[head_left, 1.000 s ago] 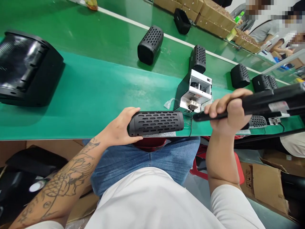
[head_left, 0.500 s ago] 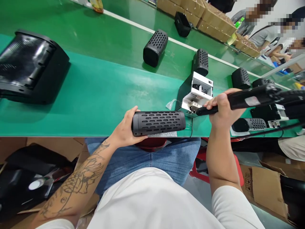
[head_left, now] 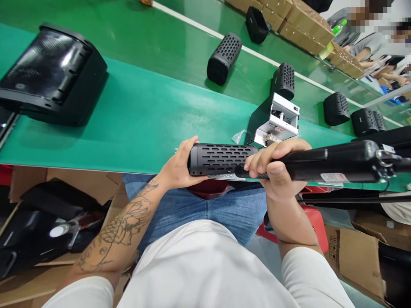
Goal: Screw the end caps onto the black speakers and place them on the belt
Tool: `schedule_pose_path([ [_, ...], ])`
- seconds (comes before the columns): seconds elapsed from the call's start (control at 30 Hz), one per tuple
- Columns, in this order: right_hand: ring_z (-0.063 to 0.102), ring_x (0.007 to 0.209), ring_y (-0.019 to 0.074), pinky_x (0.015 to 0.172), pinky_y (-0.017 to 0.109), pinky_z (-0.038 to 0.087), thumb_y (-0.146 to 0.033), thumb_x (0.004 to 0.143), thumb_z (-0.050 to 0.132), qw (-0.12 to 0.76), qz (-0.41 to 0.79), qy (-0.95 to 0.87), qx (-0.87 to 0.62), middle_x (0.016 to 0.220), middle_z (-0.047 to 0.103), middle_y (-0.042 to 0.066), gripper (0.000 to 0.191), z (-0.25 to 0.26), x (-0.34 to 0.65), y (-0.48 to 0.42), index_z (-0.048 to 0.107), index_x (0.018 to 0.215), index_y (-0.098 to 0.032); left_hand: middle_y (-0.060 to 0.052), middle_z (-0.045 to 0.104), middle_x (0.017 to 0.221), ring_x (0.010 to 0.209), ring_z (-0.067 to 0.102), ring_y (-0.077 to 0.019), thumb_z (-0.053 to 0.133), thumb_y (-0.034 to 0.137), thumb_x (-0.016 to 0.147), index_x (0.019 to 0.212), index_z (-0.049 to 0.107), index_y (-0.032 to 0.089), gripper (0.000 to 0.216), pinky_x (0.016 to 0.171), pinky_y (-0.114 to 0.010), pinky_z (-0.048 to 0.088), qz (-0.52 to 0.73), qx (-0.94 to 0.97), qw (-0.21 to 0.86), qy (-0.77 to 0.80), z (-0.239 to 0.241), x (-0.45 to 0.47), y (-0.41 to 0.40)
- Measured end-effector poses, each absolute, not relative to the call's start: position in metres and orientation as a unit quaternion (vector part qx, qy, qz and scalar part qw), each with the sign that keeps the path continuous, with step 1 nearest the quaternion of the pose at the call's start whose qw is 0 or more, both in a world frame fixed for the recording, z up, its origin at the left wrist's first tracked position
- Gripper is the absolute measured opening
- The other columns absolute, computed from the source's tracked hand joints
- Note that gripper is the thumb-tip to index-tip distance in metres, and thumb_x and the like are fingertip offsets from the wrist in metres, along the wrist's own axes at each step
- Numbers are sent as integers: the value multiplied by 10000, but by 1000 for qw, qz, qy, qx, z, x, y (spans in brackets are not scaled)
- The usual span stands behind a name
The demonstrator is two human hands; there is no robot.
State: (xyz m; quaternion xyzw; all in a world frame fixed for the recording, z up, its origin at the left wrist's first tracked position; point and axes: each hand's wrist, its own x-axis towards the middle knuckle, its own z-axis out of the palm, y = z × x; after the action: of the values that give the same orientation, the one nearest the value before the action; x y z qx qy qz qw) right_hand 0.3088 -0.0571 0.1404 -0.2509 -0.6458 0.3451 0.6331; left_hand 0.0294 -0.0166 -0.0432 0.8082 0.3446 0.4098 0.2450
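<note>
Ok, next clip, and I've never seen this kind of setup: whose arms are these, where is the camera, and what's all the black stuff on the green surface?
There is no machine here. The camera sits on a person's head and looks down, so both arms are that person's own, with their lap and white shirt below. The left hand holds a black slotted speaker lying along the near edge of the green bench. The right hand holds a long black driver, its tip aimed at the speaker's right end; the fingers hide whether it touches. Just behind stands a small white box; I cannot tell what it does. Farther back lie more speakers, a big black housing rests at the left, and cardboard boxes line the far side. Other people sit at top right.
</note>
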Motion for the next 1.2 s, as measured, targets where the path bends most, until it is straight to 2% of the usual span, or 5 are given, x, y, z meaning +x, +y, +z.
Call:
schedule_pose_path([
  [0.27, 639, 460, 107, 554, 250, 671, -353, 1071, 988, 610, 371, -646, -269, 669, 688, -98, 316, 134, 298, -58, 695, 975, -284, -229, 588, 1826, 1685, 675, -491, 1158, 409, 781, 1992, 203, 317, 1545, 1400, -664, 636, 408, 813, 237, 342, -40, 29, -16],
  [0.57, 576, 427, 134, 522, 319, 627, -565, 1023, 987, 531, 410, -671, -315, 597, 623, -92, 492, 123, 312, -50, 613, 850, -298, -229, 581, 1842, 1690, 673, -494, 1155, 471, 774, 1993, 202, 305, 1557, 1398, -659, 634, 403, 812, 232, 353, -44, 29, -14],
  [0.87, 569, 451, 143, 471, 309, 496, -475, 992, 1030, 532, 426, -677, -279, 635, 656, -85, 413, 115, 305, -47, 670, 895, -298, -253, 592, 1827, 1663, 703, -502, 1128, 505, 807, 1965, 201, 291, 1499, 1372, -675, 654, 385, 828, 207, 352, -46, 23, -13],
  [1.07, 599, 444, 144, 522, 311, 570, -549, 1060, 993, 703, 223, -579, -348, 638, 642, -122, 361, 147, 352, -22, 716, 1069, -317, -236, 631, 1782, 1654, 708, -497, 1099, 494, 815, 1905, 330, 269, 1353, 1408, -692, 625, 391, 813, 239, 359, -45, 24, -13],
  [1.2, 674, 547, 155, 587, 326, 562, -646, 992, 1047, 697, 63, -545, -461, 668, 663, -84, 511, 140, 412, 23, 664, 968, -308, -229, 642, 1761, 1645, 715, -491, 1087, 498, 826, 1892, 352, 261, 1316, 1397, -681, 638, 401, 810, 240, 353, -43, 25, -14],
])
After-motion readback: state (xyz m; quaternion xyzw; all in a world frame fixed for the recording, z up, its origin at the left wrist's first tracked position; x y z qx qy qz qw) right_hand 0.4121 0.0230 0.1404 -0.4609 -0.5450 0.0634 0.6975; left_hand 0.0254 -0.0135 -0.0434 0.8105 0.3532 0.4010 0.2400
